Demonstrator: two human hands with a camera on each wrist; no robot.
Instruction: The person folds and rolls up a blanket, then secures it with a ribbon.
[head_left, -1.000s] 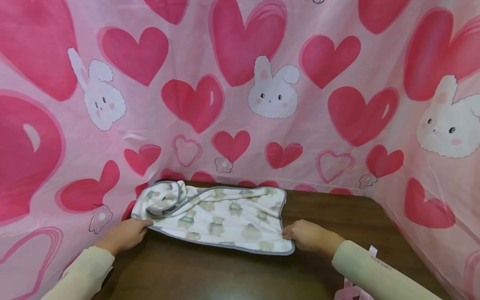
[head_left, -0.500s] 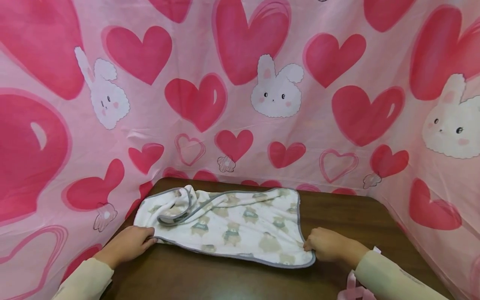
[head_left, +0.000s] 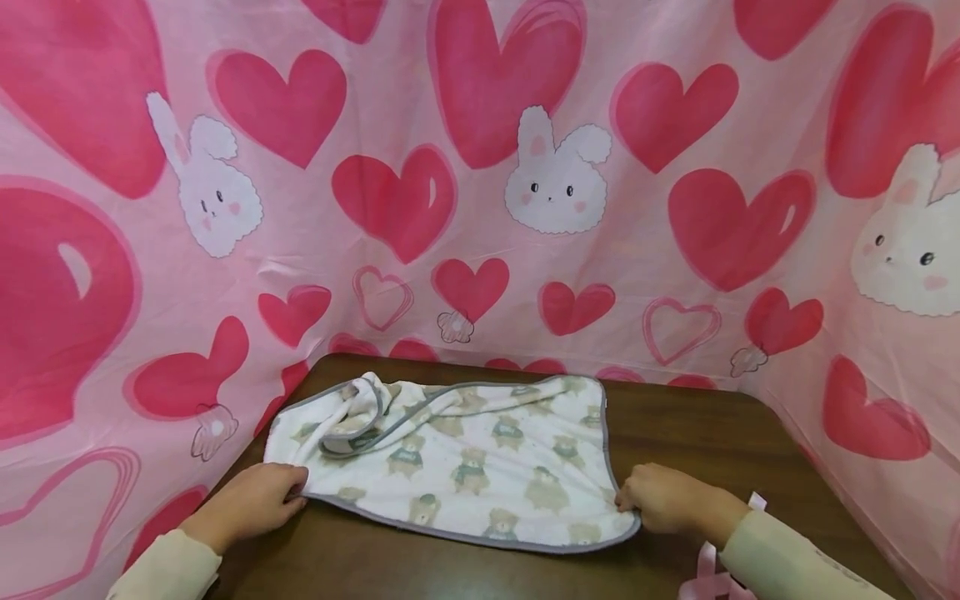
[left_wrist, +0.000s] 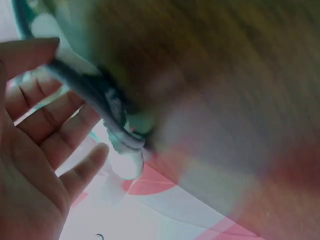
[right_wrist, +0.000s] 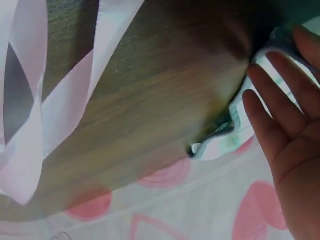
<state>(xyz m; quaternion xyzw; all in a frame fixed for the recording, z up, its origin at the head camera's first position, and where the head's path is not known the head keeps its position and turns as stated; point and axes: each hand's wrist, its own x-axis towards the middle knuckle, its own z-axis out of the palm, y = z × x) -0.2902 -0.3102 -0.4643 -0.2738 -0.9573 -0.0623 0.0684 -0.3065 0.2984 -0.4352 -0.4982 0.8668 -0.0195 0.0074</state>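
Blanket (head_left: 465, 467) nearer now, sleeve lettering (head_left: 842, 567) unreadable

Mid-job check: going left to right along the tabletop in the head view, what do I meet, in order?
Left grip → white bear-print blanket with grey edging → right grip → pink ribbon, partly hidden by the right sleeve.

Shows as a white plush blanket (head_left: 506, 471), printed with beige bears and edged in grey. Lies crosswise on the brown table (head_left: 682, 425), spread fairly smooth toward the right, rumpled and curled over itself toward the back left, bowing outward along the near edge.
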